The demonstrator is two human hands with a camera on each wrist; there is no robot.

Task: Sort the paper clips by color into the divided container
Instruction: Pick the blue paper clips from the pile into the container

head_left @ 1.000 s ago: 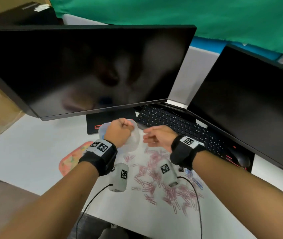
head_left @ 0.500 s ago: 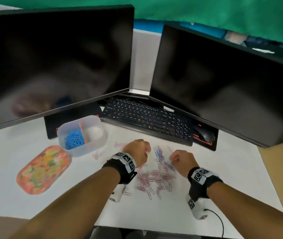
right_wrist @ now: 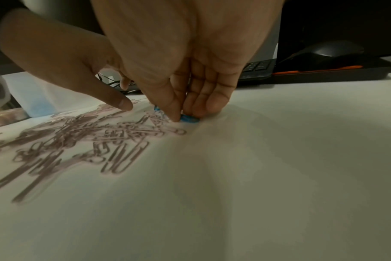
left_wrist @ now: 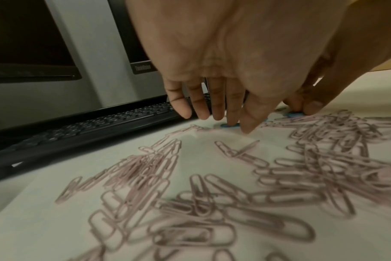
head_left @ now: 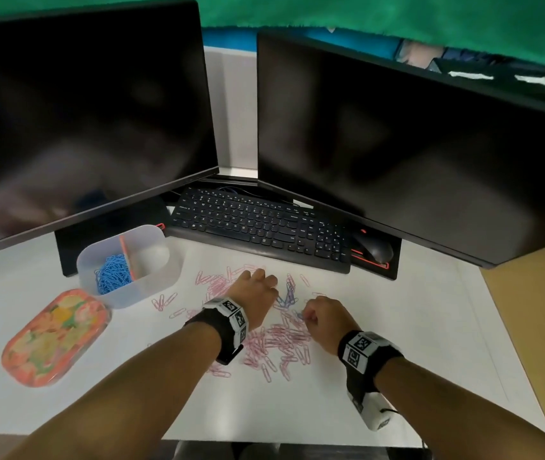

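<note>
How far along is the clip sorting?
Partly done. One side of the container holds a heap of blue clips; the other side looks empty. The right hand pinches a blue clip off the desk. The pink clips all remain scattered.

"thinkvision" stands in pale letters on the lower bezel of the monitor [left_wrist: 143,68], seen in the left wrist view; keyboard [head_left: 258,224] key legends too small to read
</note>
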